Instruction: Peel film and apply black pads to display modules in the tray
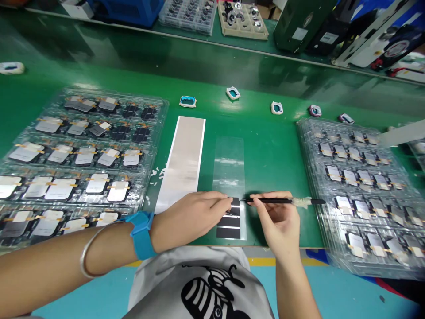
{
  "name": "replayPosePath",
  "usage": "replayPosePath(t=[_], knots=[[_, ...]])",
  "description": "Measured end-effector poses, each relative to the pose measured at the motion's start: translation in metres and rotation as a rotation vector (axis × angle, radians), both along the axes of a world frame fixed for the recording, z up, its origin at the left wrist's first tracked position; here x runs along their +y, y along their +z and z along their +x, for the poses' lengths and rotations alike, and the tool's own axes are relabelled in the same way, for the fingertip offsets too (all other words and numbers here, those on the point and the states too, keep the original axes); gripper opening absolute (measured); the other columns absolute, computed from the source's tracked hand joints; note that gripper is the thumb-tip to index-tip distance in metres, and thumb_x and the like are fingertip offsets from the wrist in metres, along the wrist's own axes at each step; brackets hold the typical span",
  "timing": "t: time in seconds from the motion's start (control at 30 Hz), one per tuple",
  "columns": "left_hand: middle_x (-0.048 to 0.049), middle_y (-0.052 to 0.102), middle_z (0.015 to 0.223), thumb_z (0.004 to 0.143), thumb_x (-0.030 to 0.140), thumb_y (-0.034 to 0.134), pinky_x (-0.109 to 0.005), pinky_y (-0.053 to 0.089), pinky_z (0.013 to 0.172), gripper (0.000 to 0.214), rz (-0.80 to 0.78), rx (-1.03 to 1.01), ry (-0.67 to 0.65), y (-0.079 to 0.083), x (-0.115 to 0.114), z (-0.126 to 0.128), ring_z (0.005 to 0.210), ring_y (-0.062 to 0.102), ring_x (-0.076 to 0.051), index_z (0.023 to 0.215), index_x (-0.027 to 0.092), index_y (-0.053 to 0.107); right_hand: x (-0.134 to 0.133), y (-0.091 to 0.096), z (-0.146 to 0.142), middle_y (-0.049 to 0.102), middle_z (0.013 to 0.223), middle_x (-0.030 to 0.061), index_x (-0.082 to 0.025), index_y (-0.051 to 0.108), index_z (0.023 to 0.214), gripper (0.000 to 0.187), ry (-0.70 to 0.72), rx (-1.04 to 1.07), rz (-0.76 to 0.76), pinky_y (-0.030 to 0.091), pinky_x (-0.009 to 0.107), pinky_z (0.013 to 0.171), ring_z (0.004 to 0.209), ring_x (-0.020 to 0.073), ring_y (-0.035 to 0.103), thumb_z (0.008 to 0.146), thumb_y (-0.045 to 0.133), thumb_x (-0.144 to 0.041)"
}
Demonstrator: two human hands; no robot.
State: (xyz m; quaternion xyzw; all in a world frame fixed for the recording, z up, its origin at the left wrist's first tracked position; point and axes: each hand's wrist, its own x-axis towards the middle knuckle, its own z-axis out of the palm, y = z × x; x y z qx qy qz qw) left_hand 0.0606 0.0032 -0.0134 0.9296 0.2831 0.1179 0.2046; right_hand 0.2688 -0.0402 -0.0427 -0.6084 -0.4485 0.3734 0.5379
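My right hand (279, 217) grips a slim black pen-like tool (274, 200) with ragged pale wrapping near its back end. The tool's fine tip points left, to the edge of a clear film strip (229, 170) that carries several black rectangles (228, 233). My left hand (195, 217) reaches over that strip from the left. Its thumb and forefinger are pinched together at the upper black rectangles; what lies between them is too small to make out. A blue band and a bangle circle my left wrist. Beside the film lies a long beige sheet (186, 155) with white edges, partly under my left forearm.
On the left, a clear tray (162, 110) holds rows of small screen modules; stacked trays (303, 133) with similar modules stand right. Small watch-like frames (188, 102) lie across the back. White scraps (153, 173) are beside the sheet. A shelf above carries boxes and a parts tray (242, 33).
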Motion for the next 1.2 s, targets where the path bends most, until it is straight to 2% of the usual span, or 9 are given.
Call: replayPosePath(t=[0.1,0.27,0.5,0.57,0.7,0.83,1.07,1.2], knots=[[-0.0111,0.07,0.109,0.094,0.008,0.042,-0.035,0.059,0.085,0.019,0.018,-0.001,-0.008,-0.001,0.0,0.0,0.102,0.068,-0.022,0.103,0.013,0.058,-0.001,-0.002,0.0,0.068,0.087,0.0049,-0.018,0.06,0.086,0.019,-0.004,-0.01,-0.024,0.061,0.028,0.072,0.077,0.0166,0.072,0.078,0.074,-0.029],[-0.0101,0.07,0.108,0.096,0.01,0.041,-0.031,0.058,0.086,0.02,0.03,-0.018,0.005,-0.001,0.0,-0.001,0.102,0.068,-0.019,0.102,0.015,0.059,-0.001,-0.001,-0.003,0.069,0.085,0.0048,-0.018,0.06,0.084,0.02,-0.024,0.013,-0.033,0.06,0.028,0.068,0.071,0.0162,0.071,0.077,0.076,-0.029],[-0.008,0.07,0.1,0.097,0.013,0.041,-0.029,0.057,0.079,0.02,-0.031,-0.029,0.033,-0.001,0.0,0.001,0.092,0.068,-0.018,0.102,0.016,0.06,0.001,0.003,0.002,0.072,0.078,0.0021,-0.021,0.053,0.087,0.023,-0.065,0.129,0.06,0.06,0.025,0.065,0.064,0.0135,0.071,0.078,0.075,-0.025],[-0.006,0.07,0.094,0.097,0.016,0.042,-0.028,0.055,0.075,0.018,-0.063,-0.061,0.085,-0.002,0.0,0.001,0.087,0.068,-0.017,0.101,0.017,0.06,-0.001,0.007,-0.002,0.072,0.079,0.0007,-0.021,0.052,0.089,0.022,-0.083,0.171,0.081,0.061,0.025,0.066,0.066,0.0132,0.071,0.081,0.071,-0.025],[-0.0012,0.069,0.082,0.094,0.021,0.051,-0.026,0.05,0.067,0.013,-0.129,-0.203,0.276,-0.001,0.003,0.001,0.074,0.065,-0.015,0.097,0.018,0.063,-0.005,0.023,-0.025,0.071,0.081,-0.0001,-0.022,0.048,0.094,0.019,-0.083,0.269,0.139,0.065,0.031,0.069,0.078,0.0188,0.074,0.086,0.066,-0.021],[0.0007,0.068,0.079,0.089,0.017,0.055,-0.023,0.047,0.064,0.013,-0.188,-0.305,0.324,0.003,0.005,0.0,0.07,0.062,-0.013,0.096,0.019,0.066,-0.003,0.036,-0.053,0.069,0.084,-0.0006,-0.023,0.047,0.094,0.018,-0.071,0.249,0.288,0.065,0.034,0.074,0.087,0.0189,0.074,0.088,0.061,-0.013],[-0.0025,0.07,0.092,0.096,0.019,0.045,-0.024,0.049,0.069,0.03,-0.384,-0.361,0.273,0.013,0.009,-0.004,0.078,0.063,-0.013,0.122,0.019,0.06,0.003,0.038,-0.069,0.064,0.086,-0.0013,-0.023,0.045,0.096,0.021,-0.061,0.128,0.385,0.065,0.037,0.078,0.083,0.0154,0.072,0.087,0.059,-0.008],[-0.0054,0.069,0.1,0.098,0.02,0.041,-0.029,0.053,0.076,0.037,-0.386,-0.356,0.27,0.013,0.009,-0.005,0.086,0.064,-0.016,0.134,0.018,0.052,0.006,0.036,-0.075,0.065,0.087,0.0,-0.022,0.045,0.098,0.024,-0.065,0.098,0.439,0.064,0.037,0.078,0.085,0.0161,0.071,0.086,0.058,-0.005]])
